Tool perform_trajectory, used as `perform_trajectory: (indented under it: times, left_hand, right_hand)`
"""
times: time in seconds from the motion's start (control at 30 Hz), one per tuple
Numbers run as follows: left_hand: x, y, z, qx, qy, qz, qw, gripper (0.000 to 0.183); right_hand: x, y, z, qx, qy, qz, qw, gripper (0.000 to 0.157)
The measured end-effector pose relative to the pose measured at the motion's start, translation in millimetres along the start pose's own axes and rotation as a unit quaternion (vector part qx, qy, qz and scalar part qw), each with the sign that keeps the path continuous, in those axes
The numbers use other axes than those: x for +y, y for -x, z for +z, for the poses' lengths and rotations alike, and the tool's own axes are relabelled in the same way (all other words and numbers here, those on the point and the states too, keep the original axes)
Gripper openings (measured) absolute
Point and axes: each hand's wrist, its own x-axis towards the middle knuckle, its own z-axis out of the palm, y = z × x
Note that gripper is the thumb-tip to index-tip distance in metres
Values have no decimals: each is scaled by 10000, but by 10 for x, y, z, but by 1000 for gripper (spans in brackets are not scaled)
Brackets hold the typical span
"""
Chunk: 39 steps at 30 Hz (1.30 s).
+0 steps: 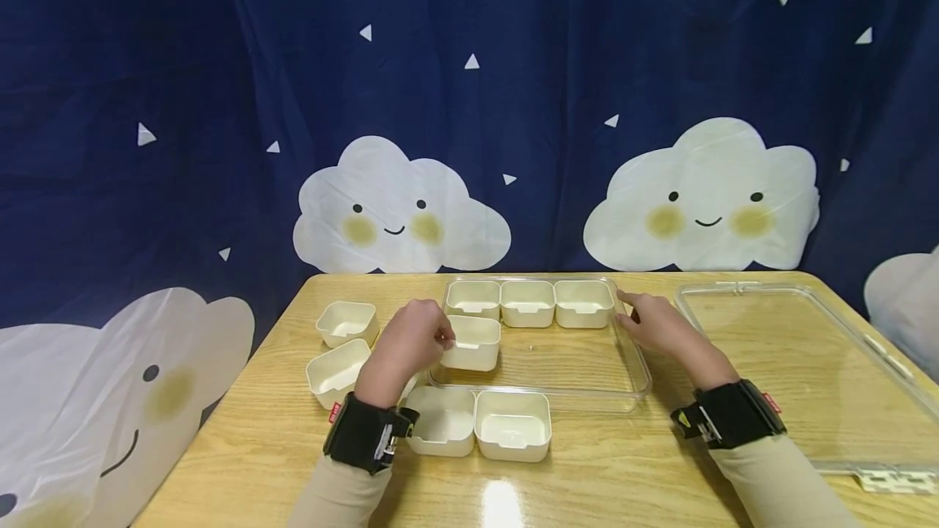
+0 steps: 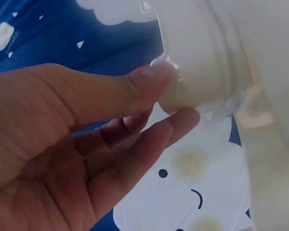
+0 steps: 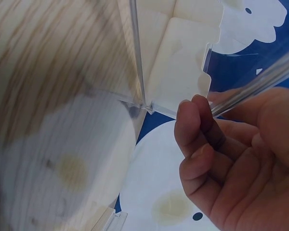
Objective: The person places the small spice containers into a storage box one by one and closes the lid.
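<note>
My left hand (image 1: 414, 336) pinches the left side of a cream plastic bin (image 1: 473, 349) between thumb and fingertips. This bin is over the left part of a clear plastic box (image 1: 535, 390), just in front of a row of bins. In the left wrist view, the thumb and fingers (image 2: 183, 122) meet the bin's smooth wall (image 2: 195, 53). My right hand (image 1: 660, 328) holds the box's right wall near the back corner, its fingers curled at the clear edge (image 3: 255, 84) in the right wrist view. Three matching bins (image 1: 528, 304) line the box's back side.
Left of the box stand two loose cream bins (image 1: 346, 322). Two more (image 1: 513, 428) sit side by side before its front wall; my left wrist partly covers that area. A larger clear plastic piece (image 1: 836, 320) with a raised rim lies on the right of the wooden table (image 1: 609, 471).
</note>
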Motion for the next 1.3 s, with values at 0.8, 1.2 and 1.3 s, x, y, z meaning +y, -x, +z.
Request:
perform_trajectory:
  times: [0.8, 1.2, 1.3]
  left_hand:
    - [-162, -18, -46, -641, 252, 170, 9975, 11]
    - [-143, 7, -15, -1200, 246, -64, 9925, 4]
    - [-173, 7, -22, -1391, 418, 123, 9893, 6]
  right_hand:
    - [-1, 27, -2, 60, 16, -104, 9999, 49]
    - [-14, 24, 10, 4, -33, -95, 9999, 49]
    - [-17, 23, 10, 1, -28, -93, 10000, 50]
